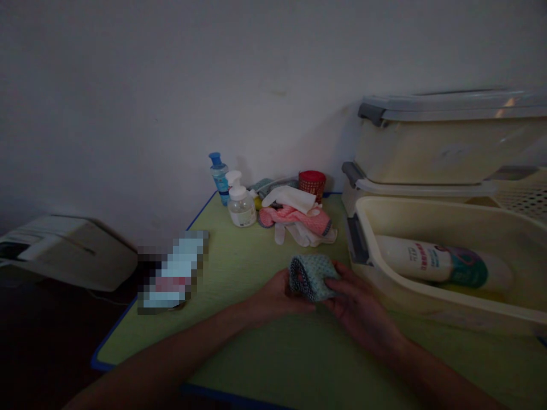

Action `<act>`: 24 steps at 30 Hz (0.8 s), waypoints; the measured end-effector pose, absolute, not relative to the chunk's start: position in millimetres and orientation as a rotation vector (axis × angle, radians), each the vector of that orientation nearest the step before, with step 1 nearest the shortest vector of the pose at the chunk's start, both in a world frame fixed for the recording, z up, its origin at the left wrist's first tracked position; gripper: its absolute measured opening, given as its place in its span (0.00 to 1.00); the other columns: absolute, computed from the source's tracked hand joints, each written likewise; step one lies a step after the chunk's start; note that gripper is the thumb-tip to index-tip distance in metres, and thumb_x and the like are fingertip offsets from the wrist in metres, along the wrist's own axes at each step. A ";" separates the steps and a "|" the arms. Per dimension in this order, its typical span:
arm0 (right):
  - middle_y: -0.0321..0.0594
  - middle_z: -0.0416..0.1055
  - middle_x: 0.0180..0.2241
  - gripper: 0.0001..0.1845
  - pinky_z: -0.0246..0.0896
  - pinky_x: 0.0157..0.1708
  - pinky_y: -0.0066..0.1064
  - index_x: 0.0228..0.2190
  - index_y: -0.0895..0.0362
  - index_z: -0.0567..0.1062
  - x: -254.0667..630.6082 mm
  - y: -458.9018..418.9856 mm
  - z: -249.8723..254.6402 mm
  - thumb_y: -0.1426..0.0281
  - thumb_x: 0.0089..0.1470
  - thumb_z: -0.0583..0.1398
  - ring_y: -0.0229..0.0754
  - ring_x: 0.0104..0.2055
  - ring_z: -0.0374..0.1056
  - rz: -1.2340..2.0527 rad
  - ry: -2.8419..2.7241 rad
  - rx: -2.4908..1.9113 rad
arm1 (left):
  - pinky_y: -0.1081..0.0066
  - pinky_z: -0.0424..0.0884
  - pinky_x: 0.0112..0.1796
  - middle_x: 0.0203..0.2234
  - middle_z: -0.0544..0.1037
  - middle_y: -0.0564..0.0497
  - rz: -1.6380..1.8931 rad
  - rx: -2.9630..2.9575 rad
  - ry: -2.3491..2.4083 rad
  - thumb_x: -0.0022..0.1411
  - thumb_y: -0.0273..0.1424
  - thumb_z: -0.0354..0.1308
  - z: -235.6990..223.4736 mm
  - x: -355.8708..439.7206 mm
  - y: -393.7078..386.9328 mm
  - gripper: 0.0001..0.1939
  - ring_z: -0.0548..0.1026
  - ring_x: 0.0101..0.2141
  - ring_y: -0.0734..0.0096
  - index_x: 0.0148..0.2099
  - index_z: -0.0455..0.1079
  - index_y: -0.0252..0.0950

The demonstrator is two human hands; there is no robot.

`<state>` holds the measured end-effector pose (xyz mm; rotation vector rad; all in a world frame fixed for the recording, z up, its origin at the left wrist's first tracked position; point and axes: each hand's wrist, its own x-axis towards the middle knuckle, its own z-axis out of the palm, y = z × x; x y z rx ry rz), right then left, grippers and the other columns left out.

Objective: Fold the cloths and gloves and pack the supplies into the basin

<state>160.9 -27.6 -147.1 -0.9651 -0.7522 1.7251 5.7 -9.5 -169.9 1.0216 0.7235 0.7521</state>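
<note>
A folded blue-green cloth (318, 274) with a dark checked edge is held over the front part of the green table (256, 353). My left hand (273, 293) grips its left side, the fingers partly hidden behind the fabric. From the right, my right hand (352, 302) pinches the cloth, thumb on top. Behind it lies a pile with a pink cloth (299, 216) and white gloves (290, 199).
A cream bin (427, 208) holding a white-and-teal bottle (440, 262) stands at right, before lidded storage boxes (427, 151). A pump bottle (241, 208), blue bottle (220, 179) and red woven container (311, 183) stand near the wall. A blurred-out flat object (175, 270) lies at left.
</note>
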 end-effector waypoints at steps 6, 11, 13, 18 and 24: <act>0.38 0.73 0.31 0.22 0.66 0.36 0.34 0.36 0.55 0.69 159.1 -25.6 -157.9 0.64 0.37 0.66 0.41 0.34 0.70 1.588 -0.881 -1.118 | 0.64 0.61 0.50 0.41 0.75 0.46 0.787 1.184 0.782 0.51 0.34 0.62 -168.2 10.7 -9.3 0.21 0.71 0.44 0.61 0.47 0.69 0.32; 0.40 0.73 0.33 0.14 0.64 0.40 0.37 0.31 0.55 0.71 157.6 -25.1 -153.3 0.65 0.39 0.63 0.44 0.37 0.69 1.324 -1.200 -1.240 | 0.65 0.61 0.48 0.40 0.75 0.46 0.828 1.172 0.743 0.52 0.32 0.60 -178.0 10.7 -9.6 0.18 0.69 0.45 0.61 0.46 0.70 0.33; 0.39 0.72 0.32 0.12 0.64 0.37 0.36 0.30 0.54 0.69 157.0 -25.8 -151.4 0.65 0.40 0.62 0.43 0.35 0.68 1.239 -1.252 -1.275 | 0.66 0.61 0.48 0.39 0.75 0.46 0.829 1.115 0.723 0.50 0.31 0.60 -180.6 11.0 -10.3 0.18 0.68 0.46 0.61 0.45 0.70 0.33; 0.37 0.67 0.29 0.14 0.63 0.32 0.35 0.30 0.53 0.64 155.3 -26.7 -159.0 0.64 0.40 0.62 0.42 0.32 0.65 1.089 -1.266 -1.300 | 0.64 0.64 0.44 0.37 0.75 0.45 0.836 0.808 0.640 0.41 0.28 0.59 -174.4 10.7 -12.4 0.20 0.70 0.43 0.59 0.41 0.70 0.33; 0.41 0.64 0.34 0.21 0.62 0.36 0.38 0.36 0.54 0.61 151.7 -28.8 -161.4 0.62 0.39 0.61 0.45 0.36 0.63 0.952 -1.323 -1.366 | 0.64 0.63 0.45 0.37 0.75 0.43 0.853 0.861 0.622 0.38 0.34 0.67 -166.8 8.7 -14.0 0.25 0.71 0.42 0.59 0.41 0.70 0.31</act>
